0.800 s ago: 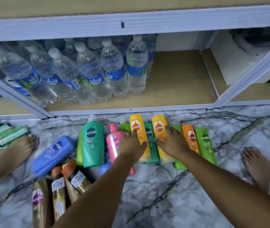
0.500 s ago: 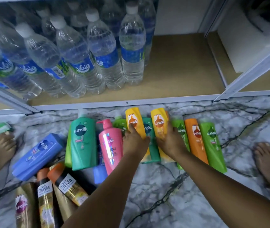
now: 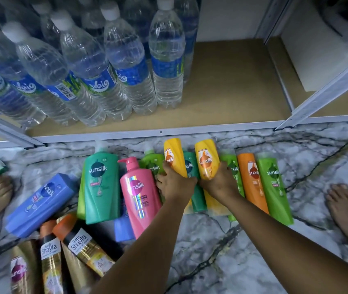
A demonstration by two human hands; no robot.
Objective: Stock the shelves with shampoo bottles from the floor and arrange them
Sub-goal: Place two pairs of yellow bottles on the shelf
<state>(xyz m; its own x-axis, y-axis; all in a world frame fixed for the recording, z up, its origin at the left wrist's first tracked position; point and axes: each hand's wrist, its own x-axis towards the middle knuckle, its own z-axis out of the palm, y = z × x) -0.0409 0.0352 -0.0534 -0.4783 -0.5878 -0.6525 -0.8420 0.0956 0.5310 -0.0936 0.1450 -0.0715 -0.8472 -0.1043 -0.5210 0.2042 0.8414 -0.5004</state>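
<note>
- At frame centre, the left hand (image 3: 174, 184) gripped one yellow shampoo bottle (image 3: 174, 157), and the right hand (image 3: 218, 184) gripped a second yellow bottle (image 3: 207, 159); both bottles were tilted up off the row on the floor.
- Right of the hands lay one orange bottle (image 3: 252, 183) and two green bottles, the outer one (image 3: 274, 187) nearest the bare foot (image 3: 347, 211).
- Left of centre lay one teal pump bottle (image 3: 102, 183), one pink pump bottle (image 3: 141, 196) and one blue bottle (image 3: 41, 203).
- Lower left held perhaps four gold-brown bottles (image 3: 84, 247), blurred.
- Clear water bottles (image 3: 166, 60) crowded the upper-left wooden shelf (image 3: 232, 85), above a grey marble floor (image 3: 222, 262).
</note>
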